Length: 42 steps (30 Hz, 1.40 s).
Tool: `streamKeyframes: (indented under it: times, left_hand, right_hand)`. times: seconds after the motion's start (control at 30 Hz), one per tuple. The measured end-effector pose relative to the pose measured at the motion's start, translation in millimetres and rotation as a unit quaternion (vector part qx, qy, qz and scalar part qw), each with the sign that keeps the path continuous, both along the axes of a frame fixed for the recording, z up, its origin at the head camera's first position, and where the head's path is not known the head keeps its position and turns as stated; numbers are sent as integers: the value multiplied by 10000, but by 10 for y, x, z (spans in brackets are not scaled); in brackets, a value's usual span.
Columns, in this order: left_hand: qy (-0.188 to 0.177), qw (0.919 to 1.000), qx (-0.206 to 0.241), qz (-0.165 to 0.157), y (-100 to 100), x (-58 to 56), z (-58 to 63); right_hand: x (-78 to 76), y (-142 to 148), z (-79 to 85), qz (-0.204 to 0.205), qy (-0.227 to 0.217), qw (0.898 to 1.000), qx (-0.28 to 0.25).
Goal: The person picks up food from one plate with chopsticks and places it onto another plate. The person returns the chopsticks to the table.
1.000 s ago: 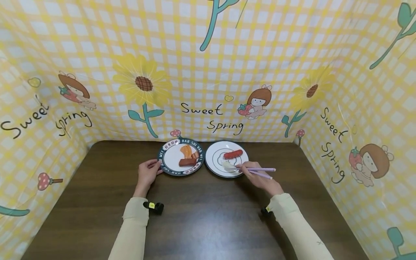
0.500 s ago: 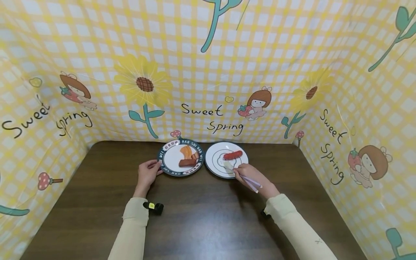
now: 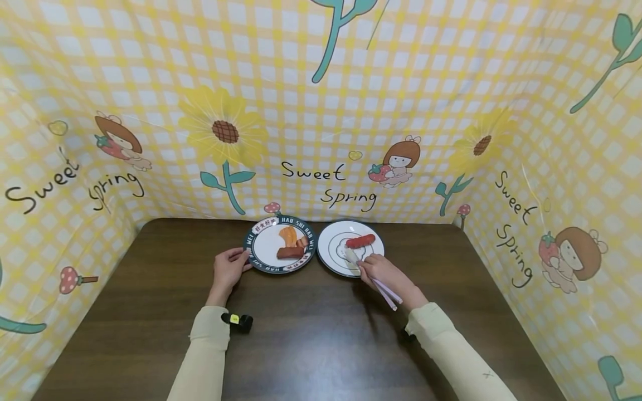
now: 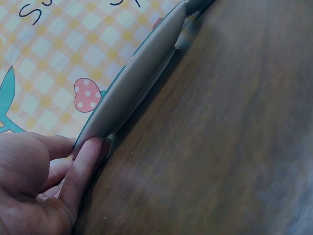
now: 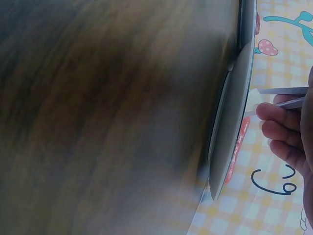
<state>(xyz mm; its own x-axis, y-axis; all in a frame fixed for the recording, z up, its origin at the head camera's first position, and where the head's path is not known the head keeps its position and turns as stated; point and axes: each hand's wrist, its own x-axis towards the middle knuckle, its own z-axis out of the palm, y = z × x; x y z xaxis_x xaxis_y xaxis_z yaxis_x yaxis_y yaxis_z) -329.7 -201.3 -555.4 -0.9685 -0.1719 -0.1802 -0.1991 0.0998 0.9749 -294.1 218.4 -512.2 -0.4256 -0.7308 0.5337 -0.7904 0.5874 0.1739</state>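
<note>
My left hand (image 3: pixel 229 274) holds the left rim of a green-rimmed plate (image 3: pixel 264 244); the left wrist view shows thumb and fingers at the plate's edge. On that plate lie a brown slab of meat (image 3: pixel 290 253), an orange piece (image 3: pixel 288 235) and a small striped piece (image 3: pixel 302 242). My right hand (image 3: pixel 390 277) grips a pair of light purple chopsticks (image 3: pixel 387 292). Their tips reach a whitish piece of food (image 5: pixel 253 102) over the white plate (image 3: pixel 329 248); whether they squeeze it is unclear. A scored red sausage (image 3: pixel 360 241) lies behind it on the same plate.
Both plates sit side by side at the far edge of a dark wooden table (image 3: pixel 301 334). A yellow checked cloth (image 3: pixel 311 111) with printed flowers and lettering hangs behind and on both sides. Black wrist cameras are strapped at the cuffs.
The chopsticks' rear ends have swung from pointing right to pointing toward the lower right, as my right hand turned over the white plate. My left hand keeps its place.
</note>
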Motion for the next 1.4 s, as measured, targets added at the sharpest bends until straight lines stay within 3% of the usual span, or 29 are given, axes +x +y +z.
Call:
streamKeyframes:
  times: [1.07, 1.4]
  left_hand:
    - [25, 10000, -19, 40, 6, 22, -1]
    - [77, 10000, 0, -6, 12, 21, 7]
  right_hand:
    - [-30, -266, 118, -99, -280, 9995, -130]
    - [7, -434, 182, -251, -819, 9958, -308]
